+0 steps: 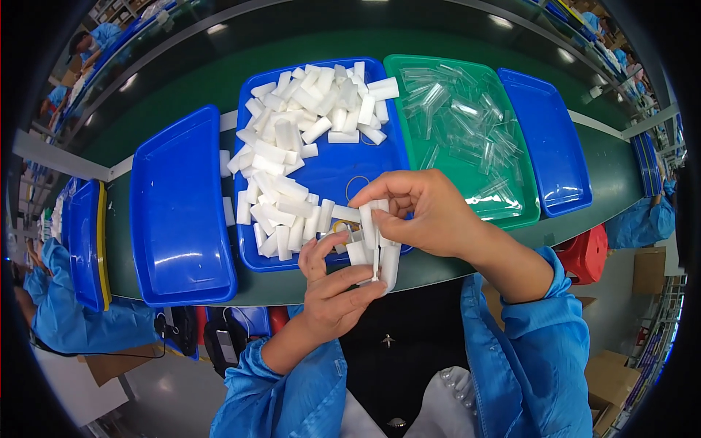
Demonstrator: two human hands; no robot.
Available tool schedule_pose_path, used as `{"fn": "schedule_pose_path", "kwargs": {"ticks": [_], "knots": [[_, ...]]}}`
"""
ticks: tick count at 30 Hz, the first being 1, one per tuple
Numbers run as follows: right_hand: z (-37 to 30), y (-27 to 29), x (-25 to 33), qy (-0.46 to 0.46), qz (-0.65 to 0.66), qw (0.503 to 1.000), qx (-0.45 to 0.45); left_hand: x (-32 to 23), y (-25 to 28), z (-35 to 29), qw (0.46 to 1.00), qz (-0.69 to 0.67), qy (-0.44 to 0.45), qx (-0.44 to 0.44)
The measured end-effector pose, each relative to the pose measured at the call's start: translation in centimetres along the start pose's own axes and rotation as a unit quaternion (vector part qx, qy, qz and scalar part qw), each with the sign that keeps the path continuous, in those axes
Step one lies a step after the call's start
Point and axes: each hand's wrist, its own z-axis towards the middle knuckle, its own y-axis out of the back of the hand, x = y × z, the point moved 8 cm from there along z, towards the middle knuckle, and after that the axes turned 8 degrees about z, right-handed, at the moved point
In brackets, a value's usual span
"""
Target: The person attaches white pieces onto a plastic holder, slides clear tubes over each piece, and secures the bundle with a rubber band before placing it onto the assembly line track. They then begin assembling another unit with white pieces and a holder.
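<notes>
Above the front edge of the bench, my left hand (pixel 332 299) is closed on several white blocks (pixel 390 269), which stand side by side in its fingers. My right hand (pixel 434 215) pinches one white block (pixel 367 226) between thumb and fingers, against the top of that group. Whether these blocks are solid or hollow I cannot tell. Just beyond both hands lies a blue tray (pixel 339 175) with a heap of similar white blocks (pixel 292 109). A thin rubber band (pixel 358 181) rests on its floor, partly behind my right fingers.
Right of the blue tray, a green tray (pixel 522 217) holds many clear plastic pieces (pixel 467 109). Another blue tray (pixel 182 197) stands at the left, and one more blue tray (pixel 551 146) at the far right. A red stool (pixel 586 255) is under the bench. Other people in blue work nearby.
</notes>
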Motion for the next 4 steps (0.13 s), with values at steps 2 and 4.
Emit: {"fn": "schedule_pose_path", "kwargs": {"ticks": [2,4], "knots": [[-0.14,0.06,-0.01,0.01,0.0,1.0,-0.002,0.2,-0.05,-0.05,1.0,-0.007,0.006,0.001],[-0.32,0.18,-0.15,0.021,0.006,1.0,-0.003,0.5,-0.1,-0.07,0.999,-0.029,0.02,0.002]]}}
